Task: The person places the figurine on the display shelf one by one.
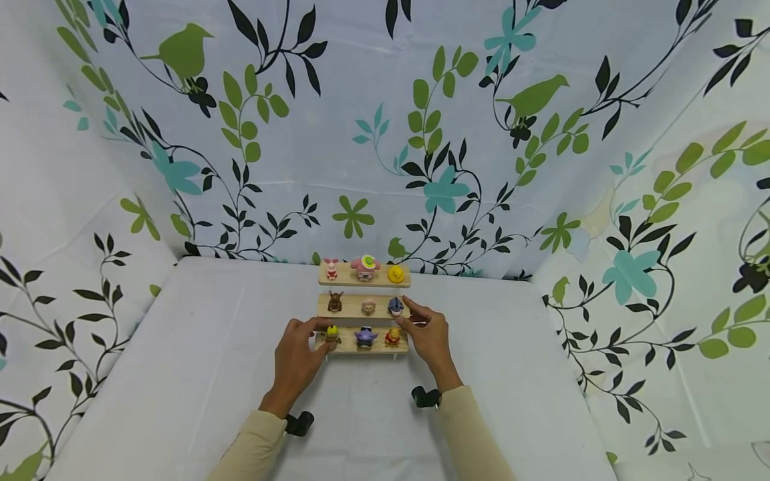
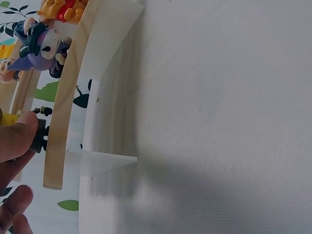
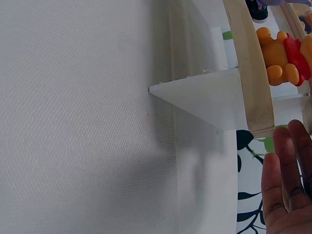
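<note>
A three-tier wooden display stand [image 1: 353,350] holds small toy figurines in rows. At the left end of its front tier, my left hand [image 1: 299,354] pinches a yellow-and-black figurine [image 1: 332,333] between thumb and fingers. The left wrist view shows the thumb [image 2: 22,134] pressed against that figurine, its dark feet close to the wooden board. My right hand [image 1: 428,334] is at the right end of the middle tier, thumb and index finger about a blue figurine [image 1: 395,306]. In the right wrist view, other fingers [image 3: 287,170] extend beside the board's end; the blue figurine is hidden there.
Beside the hands on the front tier stand a purple figurine [image 1: 365,337] and an orange bear figurine [image 1: 392,337]. A brown figurine [image 1: 335,302] and a round-faced one [image 1: 368,306] share the middle tier. Pink and yellow figurines line the back tier. Patterned cloth [image 1: 385,133] hangs behind.
</note>
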`<state>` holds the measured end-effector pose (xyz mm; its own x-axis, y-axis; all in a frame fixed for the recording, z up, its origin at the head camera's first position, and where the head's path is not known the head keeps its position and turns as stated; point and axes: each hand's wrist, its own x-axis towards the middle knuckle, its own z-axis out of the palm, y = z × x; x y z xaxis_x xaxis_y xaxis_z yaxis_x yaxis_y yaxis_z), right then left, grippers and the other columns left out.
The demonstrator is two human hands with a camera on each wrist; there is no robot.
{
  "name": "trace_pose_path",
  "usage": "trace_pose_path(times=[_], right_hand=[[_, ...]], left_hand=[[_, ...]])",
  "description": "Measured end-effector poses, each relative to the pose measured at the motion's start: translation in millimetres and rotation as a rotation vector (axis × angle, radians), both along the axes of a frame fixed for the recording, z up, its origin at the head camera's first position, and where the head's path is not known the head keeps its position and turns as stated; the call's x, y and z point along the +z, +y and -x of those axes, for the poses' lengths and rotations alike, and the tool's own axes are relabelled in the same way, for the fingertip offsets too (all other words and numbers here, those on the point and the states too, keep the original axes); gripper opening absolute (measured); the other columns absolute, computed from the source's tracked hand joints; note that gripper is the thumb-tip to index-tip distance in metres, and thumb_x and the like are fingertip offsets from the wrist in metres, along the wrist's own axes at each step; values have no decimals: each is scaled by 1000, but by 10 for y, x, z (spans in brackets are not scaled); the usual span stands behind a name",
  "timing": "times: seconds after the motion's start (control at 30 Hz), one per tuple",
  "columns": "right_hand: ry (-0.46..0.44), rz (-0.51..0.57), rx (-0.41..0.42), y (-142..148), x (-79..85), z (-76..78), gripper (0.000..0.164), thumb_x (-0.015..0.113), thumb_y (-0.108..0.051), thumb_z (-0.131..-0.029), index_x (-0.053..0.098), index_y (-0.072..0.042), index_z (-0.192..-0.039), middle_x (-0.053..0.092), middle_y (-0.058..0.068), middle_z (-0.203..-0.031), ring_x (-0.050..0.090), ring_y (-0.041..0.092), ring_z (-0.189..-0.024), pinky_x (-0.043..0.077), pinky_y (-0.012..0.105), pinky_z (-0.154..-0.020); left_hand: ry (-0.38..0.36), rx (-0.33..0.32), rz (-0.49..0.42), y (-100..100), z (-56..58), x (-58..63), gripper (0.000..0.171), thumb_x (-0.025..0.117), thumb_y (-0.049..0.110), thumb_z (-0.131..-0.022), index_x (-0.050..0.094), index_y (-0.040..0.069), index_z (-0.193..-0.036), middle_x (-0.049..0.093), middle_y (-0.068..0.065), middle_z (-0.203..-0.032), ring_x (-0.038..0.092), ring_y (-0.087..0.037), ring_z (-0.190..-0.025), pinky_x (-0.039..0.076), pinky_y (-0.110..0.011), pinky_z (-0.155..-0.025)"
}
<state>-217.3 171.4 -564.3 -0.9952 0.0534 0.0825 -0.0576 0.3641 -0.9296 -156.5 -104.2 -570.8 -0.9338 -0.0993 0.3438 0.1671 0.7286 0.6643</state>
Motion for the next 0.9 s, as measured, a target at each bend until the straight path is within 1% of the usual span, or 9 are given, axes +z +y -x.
trace_pose_path(times=[0.23,0.43,0.63,0.77,0.9], right_hand=[[-12,-5,-7,-5,13,-3,49,85,-22,-90,73,-32,-137,76,-1,-132,68,22,-108,55,23,-88],[-13,-12,-8,-16,18,-1,50,86,-21,-90,73,-32,-137,76,-1,-133,67,21,-109,55,24,-89],[-3,-7,-8,-8,31,-7,50,86,-21,-90,73,-31,-137,76,-2,-133,68,21,-107,55,26,-89],[-8,-12,-7,-9,38,-17,49,86,-21,-90,73,-34,-136,76,-2,-133,68,21,-107,55,25,-89],[-17,-17,-4,-17,40,-24,49,86,-22,-90,73,-36,-136,75,-2,-134,68,21,-108,55,25,-90]], left_hand=[[-14,2,7,-4,-9,-6,46,97,20,-78,78,18,-121,70,-3,-102,63,-27,-93,47,-33,-69],[-42,5,-10,-22,-27,-3,47,96,21,-80,77,21,-123,72,-2,-105,63,-28,-95,48,-35,-73],[-12,-3,-28,-50,-39,9,46,95,22,-80,78,21,-123,77,-1,-109,63,-29,-94,48,-36,-74],[-18,-6,-24,-66,-53,-5,47,95,23,-81,77,21,-124,79,0,-113,62,-27,-95,48,-36,-75],[-27,0,-22,-111,-96,-35,48,95,24,-81,77,20,-125,80,-1,-115,61,-24,-96,49,-37,-77]])
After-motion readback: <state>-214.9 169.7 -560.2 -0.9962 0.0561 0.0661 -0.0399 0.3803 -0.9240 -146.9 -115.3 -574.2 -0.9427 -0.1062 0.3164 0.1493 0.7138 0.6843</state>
